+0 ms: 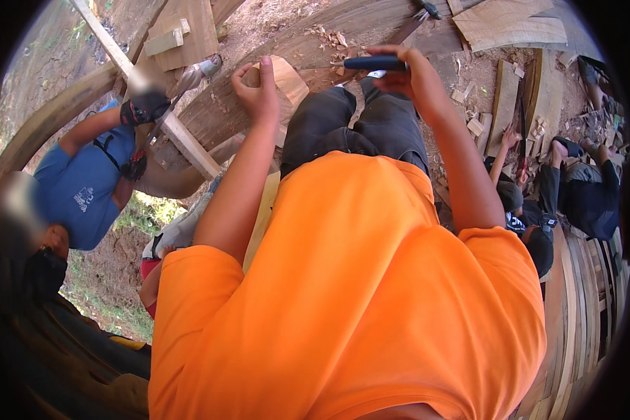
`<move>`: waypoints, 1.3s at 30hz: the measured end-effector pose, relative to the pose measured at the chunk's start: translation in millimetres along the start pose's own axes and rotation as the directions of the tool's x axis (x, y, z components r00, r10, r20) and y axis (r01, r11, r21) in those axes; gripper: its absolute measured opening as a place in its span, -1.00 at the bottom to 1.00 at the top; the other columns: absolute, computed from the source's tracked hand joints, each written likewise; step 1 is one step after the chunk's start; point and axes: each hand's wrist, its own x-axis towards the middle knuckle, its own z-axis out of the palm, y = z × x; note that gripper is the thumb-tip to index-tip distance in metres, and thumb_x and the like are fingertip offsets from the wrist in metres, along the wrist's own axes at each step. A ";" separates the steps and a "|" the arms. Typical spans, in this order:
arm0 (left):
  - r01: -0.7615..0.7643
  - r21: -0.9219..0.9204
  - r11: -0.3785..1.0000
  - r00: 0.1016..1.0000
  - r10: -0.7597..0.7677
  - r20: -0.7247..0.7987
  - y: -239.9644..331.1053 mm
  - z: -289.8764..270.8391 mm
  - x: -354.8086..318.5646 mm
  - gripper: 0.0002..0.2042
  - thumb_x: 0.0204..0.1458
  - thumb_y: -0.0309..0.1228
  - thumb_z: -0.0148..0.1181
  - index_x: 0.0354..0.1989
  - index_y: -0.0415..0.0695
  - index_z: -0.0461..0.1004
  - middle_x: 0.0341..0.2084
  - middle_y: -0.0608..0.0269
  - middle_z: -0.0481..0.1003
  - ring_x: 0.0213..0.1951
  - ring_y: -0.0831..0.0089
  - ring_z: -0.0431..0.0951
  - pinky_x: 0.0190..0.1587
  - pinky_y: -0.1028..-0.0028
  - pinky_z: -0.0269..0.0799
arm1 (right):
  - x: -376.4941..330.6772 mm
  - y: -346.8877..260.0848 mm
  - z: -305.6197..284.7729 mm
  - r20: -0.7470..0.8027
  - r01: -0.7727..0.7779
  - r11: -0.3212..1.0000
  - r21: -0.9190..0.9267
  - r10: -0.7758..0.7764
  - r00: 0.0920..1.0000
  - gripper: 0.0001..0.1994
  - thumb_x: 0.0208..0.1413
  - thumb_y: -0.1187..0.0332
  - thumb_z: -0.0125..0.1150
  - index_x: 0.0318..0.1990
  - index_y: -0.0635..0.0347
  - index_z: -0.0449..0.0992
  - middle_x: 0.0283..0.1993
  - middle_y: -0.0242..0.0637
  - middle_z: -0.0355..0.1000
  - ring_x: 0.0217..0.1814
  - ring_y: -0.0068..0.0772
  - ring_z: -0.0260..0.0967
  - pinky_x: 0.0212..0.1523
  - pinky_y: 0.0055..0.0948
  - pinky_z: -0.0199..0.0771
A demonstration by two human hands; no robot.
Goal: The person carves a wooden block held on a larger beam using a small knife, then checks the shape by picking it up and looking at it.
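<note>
A pale wooden piece [291,81] with a rounded end stands above my lap, near my knees. My left hand [259,94] is at its left side, thumb up and fingers curled against it; part of the grip is hidden. To the right, my right hand [418,78] holds a dark blue handled tool [375,64] level. Its thin metal shank points left toward the wooden piece, with a gap between them. The shank is too small to tell the tool's exact kind.
At left, a person in a blue shirt [84,189] and black gloves holds a saw against a long wooden strip [189,147]. A hammer [427,10] lies at the top. Planks [505,94] and wood shavings [329,36] surround me. Other people [588,189] sit at right.
</note>
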 end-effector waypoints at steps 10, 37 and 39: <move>0.548 -0.707 0.447 0.837 -0.308 0.453 -72.4 -46.6 0.3 -0.54 0.35 -0.01 0.08 0.15 -0.15 0.32 0.10 0.05 0.45 0.14 0.22 0.53 0.17 0.16 0.53 | -68.7 48.1 7.3 -0.057 -0.281 0.951 0.131 0.290 0.955 -0.57 0.40 0.20 -0.20 0.27 0.15 0.43 -0.33 -0.39 0.47 -0.51 -0.60 0.32 -0.39 -0.56 0.41; -0.803 0.075 0.591 0.572 0.729 0.376 -89.2 -74.0 -25.6 -0.18 -0.14 -0.05 0.52 0.27 0.02 0.19 0.23 0.00 0.16 0.18 -0.04 0.30 0.22 0.07 0.29 | -133.4 133.8 125.4 -0.324 -0.072 0.913 -0.402 -0.069 0.944 -0.51 0.34 0.29 0.19 0.34 0.31 0.35 -0.31 -0.39 0.43 -0.36 -0.67 0.31 -0.34 -0.52 0.34; -0.922 0.100 0.375 0.380 0.821 0.427 -89.5 -86.0 -20.5 -0.23 -0.12 -0.09 0.49 0.25 0.02 0.21 0.22 0.02 0.18 0.19 0.00 0.28 0.23 0.08 0.24 | -132.0 126.6 150.1 -0.305 -0.013 0.848 -0.529 -0.176 0.936 -0.51 0.32 0.27 0.22 0.33 0.26 0.36 -0.30 -0.38 0.45 -0.34 -0.62 0.35 -0.33 -0.51 0.36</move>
